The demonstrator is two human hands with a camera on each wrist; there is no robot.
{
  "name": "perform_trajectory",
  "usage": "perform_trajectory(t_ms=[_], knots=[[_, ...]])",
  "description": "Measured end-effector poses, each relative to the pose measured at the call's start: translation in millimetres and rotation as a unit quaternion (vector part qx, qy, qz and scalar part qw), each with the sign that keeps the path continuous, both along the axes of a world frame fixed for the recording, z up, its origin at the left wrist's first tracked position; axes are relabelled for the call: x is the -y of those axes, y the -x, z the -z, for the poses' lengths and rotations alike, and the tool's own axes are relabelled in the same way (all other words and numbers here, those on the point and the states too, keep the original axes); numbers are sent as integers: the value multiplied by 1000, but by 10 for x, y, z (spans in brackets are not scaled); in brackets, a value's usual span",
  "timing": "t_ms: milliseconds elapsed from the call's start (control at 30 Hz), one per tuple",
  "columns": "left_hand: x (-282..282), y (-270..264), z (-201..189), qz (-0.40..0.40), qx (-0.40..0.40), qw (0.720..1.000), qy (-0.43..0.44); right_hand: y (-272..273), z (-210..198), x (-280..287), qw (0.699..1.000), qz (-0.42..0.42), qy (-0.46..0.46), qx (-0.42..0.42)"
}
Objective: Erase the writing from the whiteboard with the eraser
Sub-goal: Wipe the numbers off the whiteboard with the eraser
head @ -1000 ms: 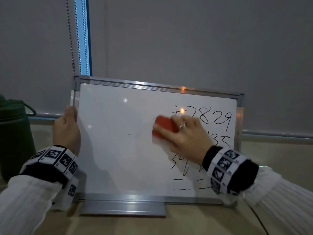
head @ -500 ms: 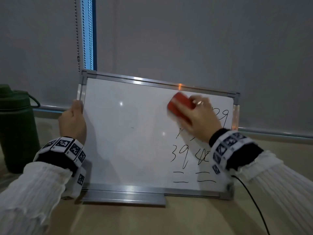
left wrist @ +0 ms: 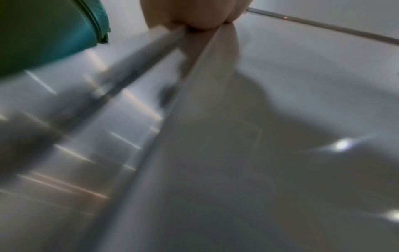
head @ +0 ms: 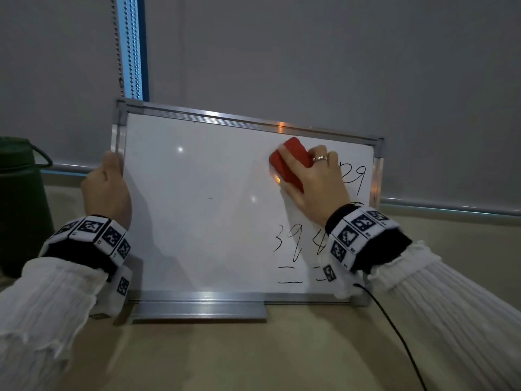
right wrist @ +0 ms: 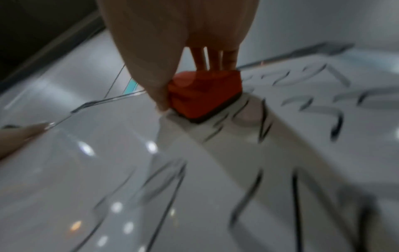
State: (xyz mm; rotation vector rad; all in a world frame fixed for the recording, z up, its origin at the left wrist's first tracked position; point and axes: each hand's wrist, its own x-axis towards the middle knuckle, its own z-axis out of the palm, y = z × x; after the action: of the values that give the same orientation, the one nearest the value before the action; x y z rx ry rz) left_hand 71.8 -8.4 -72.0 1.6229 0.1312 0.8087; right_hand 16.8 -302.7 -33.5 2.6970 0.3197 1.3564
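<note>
Nearest me, the black cable (head: 394,331) trails across the tan tabletop (head: 253,356) at about 5 o'clock. Behind it stands the whiteboard (head: 203,221), propped upright on its aluminium tray; it looks light and stiff with a slick face, likely to skid back under pressure, so its frame edge is the sensible place to brace it. The left hand (head: 105,190) does that at 9 o'clock, thumb in front, fingers wrapped behind the frame. The red eraser (head: 290,162) sits flat on the board at about 1 o'clock, pinched along its sides by the right hand (head: 315,184), wrist raised. It seems a light, rigid block (felt underneath). Writing (head: 293,244) remains at right. A dark green bottle (head: 19,207) stands far left.
</note>
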Motion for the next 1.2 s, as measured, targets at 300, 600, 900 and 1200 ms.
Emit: perform_trajectory(t_ms=[300, 600, 900, 1200], knots=[[-25, -35, 18, 7, -1, 1000, -26, 37, -100, -147, 991, -37, 73, -103], [-25, -66, 11, 7, -31, 999, -28, 399, 865, -191, 976, -115, 119, -140], [20, 19, -41, -10, -33, 998, -55, 95, 79, -113, 987, -25, -82, -136], [-33, -127, 27, -24, -30, 998, -53, 444, 879, 44, 963, -67, 163, -206]])
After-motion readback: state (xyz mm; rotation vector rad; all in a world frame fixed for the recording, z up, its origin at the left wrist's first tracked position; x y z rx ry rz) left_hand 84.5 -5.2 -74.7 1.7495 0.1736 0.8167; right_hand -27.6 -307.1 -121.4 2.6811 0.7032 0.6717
